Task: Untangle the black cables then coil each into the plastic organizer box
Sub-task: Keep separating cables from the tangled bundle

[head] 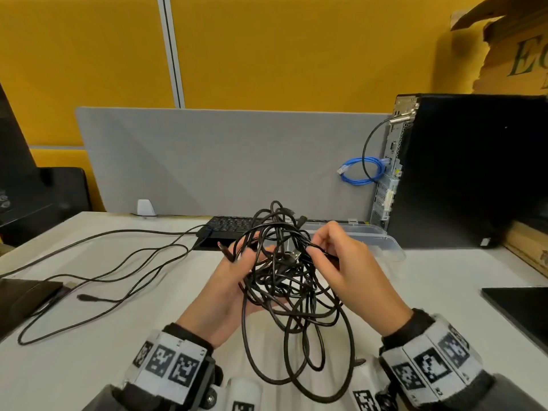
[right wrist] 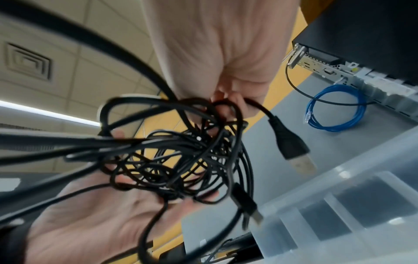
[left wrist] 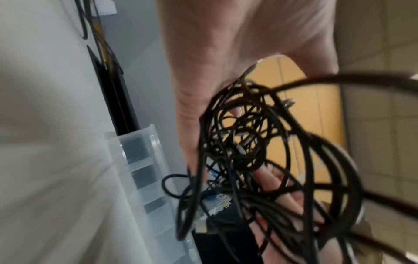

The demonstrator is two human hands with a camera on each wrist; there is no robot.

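Note:
A tangle of black cables [head: 284,280] hangs above the white table, its long loops drooping toward me. My left hand [head: 234,280] lies palm up under the tangle [right wrist: 181,157], fingers spread through the loops. My right hand [head: 323,241] pinches one strand at the top right of the tangle, just behind a USB plug [right wrist: 291,148]. A second USB plug [head: 293,256] shows in the middle of the bundle. The clear plastic organizer box [head: 382,241] with divided compartments [right wrist: 361,196] lies behind my right hand. The left wrist view is blurred.
A black keyboard [head: 228,225] sits behind the tangle, against a grey partition [head: 222,161]. Loose black cables [head: 103,262] trail over the left of the table. A black PC tower [head: 474,173] with a blue network cable [head: 360,170] stands at the right. A dark flat panel [head: 522,310] lies near right.

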